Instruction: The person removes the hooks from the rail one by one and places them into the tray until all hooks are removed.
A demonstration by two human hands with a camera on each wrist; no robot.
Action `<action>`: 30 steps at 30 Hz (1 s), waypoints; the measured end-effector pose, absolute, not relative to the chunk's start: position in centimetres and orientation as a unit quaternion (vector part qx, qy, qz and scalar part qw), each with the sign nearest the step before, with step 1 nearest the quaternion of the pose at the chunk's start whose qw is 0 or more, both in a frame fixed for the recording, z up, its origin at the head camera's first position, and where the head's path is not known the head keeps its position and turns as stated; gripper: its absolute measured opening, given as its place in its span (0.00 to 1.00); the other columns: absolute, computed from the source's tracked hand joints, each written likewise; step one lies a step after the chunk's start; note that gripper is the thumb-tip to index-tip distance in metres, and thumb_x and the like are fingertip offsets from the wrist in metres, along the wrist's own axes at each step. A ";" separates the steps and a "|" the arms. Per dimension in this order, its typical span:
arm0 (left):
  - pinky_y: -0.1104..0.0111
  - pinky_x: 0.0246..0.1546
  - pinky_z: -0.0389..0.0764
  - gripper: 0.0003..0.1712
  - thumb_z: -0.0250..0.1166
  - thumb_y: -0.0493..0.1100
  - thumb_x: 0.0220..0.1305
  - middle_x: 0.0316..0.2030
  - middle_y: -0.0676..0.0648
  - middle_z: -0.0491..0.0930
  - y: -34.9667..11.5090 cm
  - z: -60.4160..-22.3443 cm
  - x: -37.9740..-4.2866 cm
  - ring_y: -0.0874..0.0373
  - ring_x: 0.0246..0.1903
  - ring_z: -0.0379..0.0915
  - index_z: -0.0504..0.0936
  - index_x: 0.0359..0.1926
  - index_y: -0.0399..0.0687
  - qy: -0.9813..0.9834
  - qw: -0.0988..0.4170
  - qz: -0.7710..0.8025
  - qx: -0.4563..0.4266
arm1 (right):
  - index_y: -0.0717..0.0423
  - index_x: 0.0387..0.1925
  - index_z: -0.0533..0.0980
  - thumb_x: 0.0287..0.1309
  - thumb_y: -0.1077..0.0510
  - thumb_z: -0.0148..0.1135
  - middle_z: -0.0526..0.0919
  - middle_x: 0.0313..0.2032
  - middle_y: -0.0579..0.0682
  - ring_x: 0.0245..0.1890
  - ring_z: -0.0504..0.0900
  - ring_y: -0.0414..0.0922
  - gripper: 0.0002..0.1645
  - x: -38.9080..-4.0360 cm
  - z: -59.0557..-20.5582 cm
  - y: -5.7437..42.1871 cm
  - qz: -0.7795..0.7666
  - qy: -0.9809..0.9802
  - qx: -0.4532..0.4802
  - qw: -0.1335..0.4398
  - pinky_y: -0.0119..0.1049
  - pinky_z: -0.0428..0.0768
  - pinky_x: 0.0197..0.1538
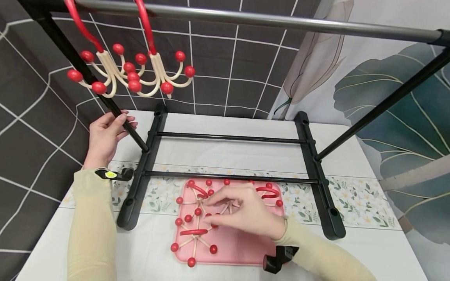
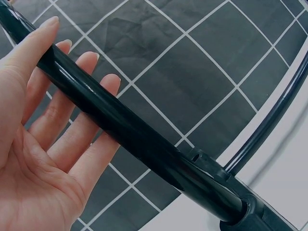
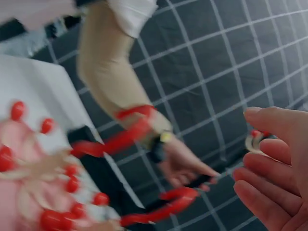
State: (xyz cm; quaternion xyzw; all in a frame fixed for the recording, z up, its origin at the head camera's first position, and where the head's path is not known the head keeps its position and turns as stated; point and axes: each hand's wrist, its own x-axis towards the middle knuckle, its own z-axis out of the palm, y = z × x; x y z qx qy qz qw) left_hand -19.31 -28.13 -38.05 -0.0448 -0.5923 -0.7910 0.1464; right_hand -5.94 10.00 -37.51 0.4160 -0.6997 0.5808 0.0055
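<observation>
My left hand holds the slanting black post of a metal rack at its left side. In the left wrist view the thumb lies over the post and the fingers pass behind it. Over the pink tray hovers my right hand, thumb and fingers apart, with nothing in them in the right wrist view. Several cream multi-arm hooks with red ball tips and red curved hangers lie on the tray, such as the front-left hook. Part of them is hidden under the right hand.
From the rack's top bar hang two similar hooks, a left one and a right one. The rack's right foot stands on the white table. A dark gridded cloth covers the back and left; a leaf-print curtain hangs at right.
</observation>
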 end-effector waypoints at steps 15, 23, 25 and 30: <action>0.68 0.43 0.86 0.14 0.70 0.36 0.67 0.37 0.42 0.87 -28.2 -38.0 -19.3 0.53 0.36 0.87 0.83 0.49 0.31 -0.596 0.145 -0.789 -0.039 | 0.68 0.50 0.83 0.43 0.75 0.80 0.87 0.48 0.54 0.49 0.86 0.52 0.28 -13.6 -26.1 8.2 0.625 -0.648 0.396 0.178 0.47 0.83 0.55; 0.68 0.43 0.86 0.15 0.69 0.35 0.67 0.37 0.41 0.87 -28.1 -38.0 -19.3 0.53 0.36 0.87 0.82 0.51 0.29 -0.594 0.145 -0.790 -0.040 | 0.72 0.45 0.83 0.47 0.71 0.79 0.89 0.42 0.56 0.43 0.88 0.45 0.21 -16.6 -19.8 3.3 0.660 -0.629 0.360 0.198 0.41 0.84 0.53; 0.68 0.43 0.86 0.16 0.70 0.35 0.67 0.37 0.41 0.87 -28.1 -38.0 -19.3 0.53 0.36 0.87 0.82 0.51 0.29 -0.596 0.145 -0.789 -0.041 | 0.71 0.45 0.83 0.48 0.70 0.80 0.89 0.41 0.54 0.42 0.87 0.42 0.21 -17.3 -19.1 2.3 0.664 -0.636 0.341 0.195 0.38 0.83 0.53; 0.68 0.43 0.86 0.15 0.70 0.36 0.66 0.37 0.41 0.87 -28.2 -37.9 -19.2 0.53 0.36 0.87 0.82 0.50 0.30 -0.595 0.143 -0.790 -0.042 | 0.65 0.47 0.85 0.48 0.64 0.82 0.89 0.43 0.48 0.41 0.86 0.35 0.23 -18.7 -18.1 0.4 0.647 -0.678 0.296 0.182 0.29 0.81 0.52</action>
